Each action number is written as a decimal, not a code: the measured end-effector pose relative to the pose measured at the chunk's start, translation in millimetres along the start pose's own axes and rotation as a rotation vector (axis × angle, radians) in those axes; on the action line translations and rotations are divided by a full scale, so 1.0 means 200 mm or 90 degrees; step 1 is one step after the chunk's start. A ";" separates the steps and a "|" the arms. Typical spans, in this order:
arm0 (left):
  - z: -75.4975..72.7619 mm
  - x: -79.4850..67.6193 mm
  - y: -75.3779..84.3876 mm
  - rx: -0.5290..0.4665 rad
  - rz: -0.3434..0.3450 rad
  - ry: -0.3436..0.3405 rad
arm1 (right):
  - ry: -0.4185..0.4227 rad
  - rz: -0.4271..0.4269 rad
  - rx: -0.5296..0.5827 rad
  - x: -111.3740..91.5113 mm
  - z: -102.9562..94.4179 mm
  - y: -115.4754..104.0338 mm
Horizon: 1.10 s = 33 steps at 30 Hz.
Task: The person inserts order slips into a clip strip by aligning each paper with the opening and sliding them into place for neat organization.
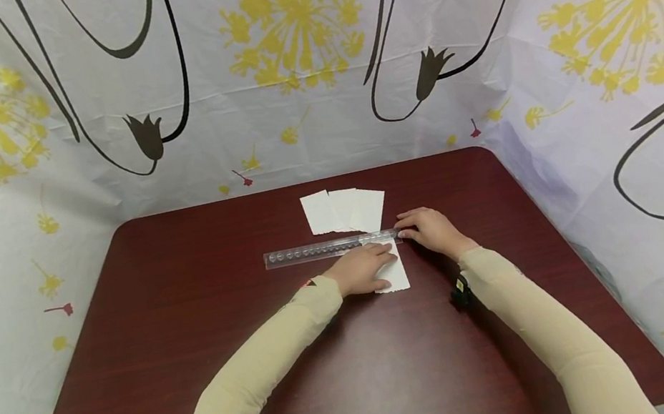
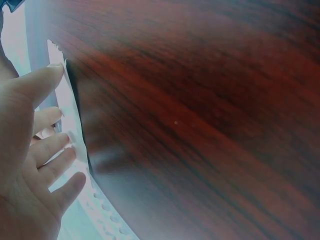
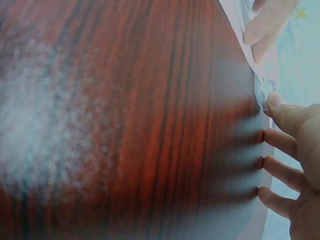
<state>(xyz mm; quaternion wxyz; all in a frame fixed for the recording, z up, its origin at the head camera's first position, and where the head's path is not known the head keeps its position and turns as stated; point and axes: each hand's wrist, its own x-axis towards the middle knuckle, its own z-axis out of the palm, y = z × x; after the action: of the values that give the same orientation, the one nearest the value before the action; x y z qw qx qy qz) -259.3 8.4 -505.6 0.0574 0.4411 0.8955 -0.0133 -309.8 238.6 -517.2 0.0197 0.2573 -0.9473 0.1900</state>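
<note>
A clear plastic ruler [image 1: 300,254] lies crosswise over the upper end of a white piece of paper [image 1: 396,275] with a ragged near edge. My left hand [image 1: 363,271] rests on that paper with fingers spread, some of its fingertips right at the ruler. In the left wrist view, the thumb and fingers [image 2: 50,150] press along the paper [image 2: 75,120]. My right hand [image 1: 433,228] is at the ruler's right end. Its thumb [image 3: 277,102] touches the ruler's end in the right wrist view, while other fingertips rest spread on the table.
Three overlapping white pieces of paper [image 1: 345,210] lie just beyond the ruler. The dark red wooden table [image 1: 205,314] has rounded corners, with a flower-patterned white sheet [image 1: 320,129] hanging behind it and at both sides. A small black device [image 1: 460,294] sits at the right wrist.
</note>
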 end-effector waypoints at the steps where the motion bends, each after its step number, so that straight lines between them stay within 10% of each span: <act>1: 0.00 0.00 0.00 -0.001 0.000 0.000 | 0.000 0.000 0.000 0.00 0.00 0.00; 33: -0.02 -0.01 0.01 -0.012 0.006 0.004 | -0.002 0.008 -0.001 -0.01 0.01 0.01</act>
<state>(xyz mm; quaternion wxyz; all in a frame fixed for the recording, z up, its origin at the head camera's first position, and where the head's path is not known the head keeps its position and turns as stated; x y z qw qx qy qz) -257.4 8.2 -501.9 0.0592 0.4450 0.8936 -0.0034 -308.7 239.7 -519.1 0.0168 0.2517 -0.9490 0.1891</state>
